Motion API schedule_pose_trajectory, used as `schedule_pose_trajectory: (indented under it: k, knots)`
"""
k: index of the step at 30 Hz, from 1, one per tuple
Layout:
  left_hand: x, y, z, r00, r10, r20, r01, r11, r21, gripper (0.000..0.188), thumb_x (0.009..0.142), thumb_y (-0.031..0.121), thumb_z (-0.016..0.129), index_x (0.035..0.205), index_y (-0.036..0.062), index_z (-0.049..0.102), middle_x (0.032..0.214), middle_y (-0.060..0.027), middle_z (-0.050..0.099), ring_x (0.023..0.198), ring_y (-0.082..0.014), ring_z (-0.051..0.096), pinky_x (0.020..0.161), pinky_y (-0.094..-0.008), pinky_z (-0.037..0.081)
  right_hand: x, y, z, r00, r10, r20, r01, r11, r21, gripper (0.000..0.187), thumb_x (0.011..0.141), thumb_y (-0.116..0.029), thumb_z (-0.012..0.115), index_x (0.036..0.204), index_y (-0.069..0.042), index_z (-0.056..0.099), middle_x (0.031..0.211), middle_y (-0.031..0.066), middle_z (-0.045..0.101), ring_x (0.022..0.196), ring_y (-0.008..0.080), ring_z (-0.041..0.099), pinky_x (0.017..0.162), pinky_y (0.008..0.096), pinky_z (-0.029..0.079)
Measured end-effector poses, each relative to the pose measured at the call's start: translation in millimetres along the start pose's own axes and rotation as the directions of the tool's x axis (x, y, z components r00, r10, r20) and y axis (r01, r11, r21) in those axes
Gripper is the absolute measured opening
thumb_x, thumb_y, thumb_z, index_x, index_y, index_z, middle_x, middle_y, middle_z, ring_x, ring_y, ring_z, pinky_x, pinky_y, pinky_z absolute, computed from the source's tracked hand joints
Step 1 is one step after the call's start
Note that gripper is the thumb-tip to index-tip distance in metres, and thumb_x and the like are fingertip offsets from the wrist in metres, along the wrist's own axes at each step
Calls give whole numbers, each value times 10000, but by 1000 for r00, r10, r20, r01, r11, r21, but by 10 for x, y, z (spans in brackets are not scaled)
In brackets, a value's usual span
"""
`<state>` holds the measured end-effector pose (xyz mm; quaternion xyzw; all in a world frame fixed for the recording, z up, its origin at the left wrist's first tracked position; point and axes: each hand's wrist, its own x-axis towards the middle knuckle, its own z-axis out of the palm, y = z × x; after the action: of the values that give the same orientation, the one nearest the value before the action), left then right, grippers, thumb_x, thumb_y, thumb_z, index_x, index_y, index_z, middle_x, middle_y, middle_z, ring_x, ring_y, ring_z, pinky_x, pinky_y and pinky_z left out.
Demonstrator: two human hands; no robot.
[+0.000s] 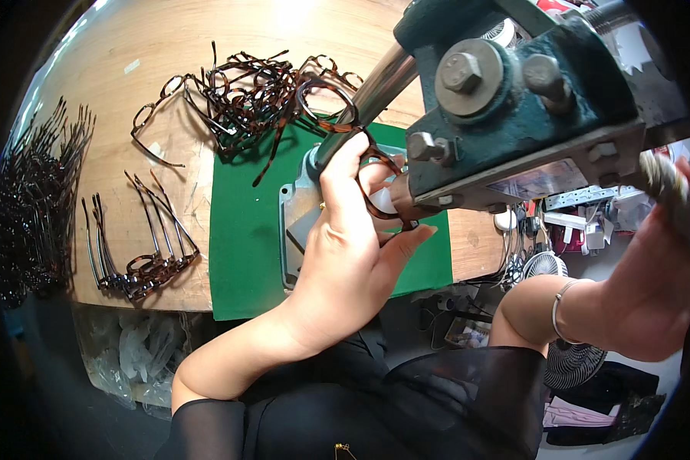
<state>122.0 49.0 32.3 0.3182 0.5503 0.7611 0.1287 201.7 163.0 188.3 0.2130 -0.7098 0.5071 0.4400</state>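
My left hand (333, 245) is closed round a tortoiseshell eyeglass frame (336, 126), thumb and fingers pinching it. It holds one rim of the frame up against the copper-coloured tip (405, 195) of a dark green hand press (529, 84). Exactly how rim and tip meet is partly covered by my fingers. At the far right my right hand (648, 284) is raised, its fingers bent round the press's cloth-wrapped handle (659, 178). The dark picture rim cuts off part of that hand.
A tangled heap of tortoiseshell frames (253, 96) lies behind the green mat (241, 230). Several frames (142, 268) stand in a row at left, beside a dense dark stack (34, 207). Steel post (387, 84) slants behind my left hand. Fans (544, 264) and cables are at right.
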Motion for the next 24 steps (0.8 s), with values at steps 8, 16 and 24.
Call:
schedule_pose_trajectory:
  k: [8,16,24]
  knots:
    - [-209,45,-218,1000,-4,-2,4,1000,25,806,731,-78,595,1322,48,62,1243,-161,397,954,-166,514,783,-258,480,-1857,1186,-208,684,685,251,-264,553,-790,342,729,-128,639,1024,11,536,1005,145,540,871,278,532,735,326,435]
    - [-486,-37,-419,996,-23,-92,-21,891,-453,781,759,183,645,1314,86,105,1033,-189,498,456,-90,430,420,-157,366,-2250,1289,-281,752,615,238,-129,491,-861,302,743,-47,577,1043,-32,548,999,119,542,898,282,502,780,355,416]
    - [-505,154,-350,928,-362,-94,305,879,-367,677,769,-35,526,1290,64,106,1019,-200,507,657,-173,587,555,-219,470,-2430,1528,-338,625,764,-157,-685,441,-581,65,749,-73,624,762,-26,582,714,57,546,656,142,518,572,248,430]
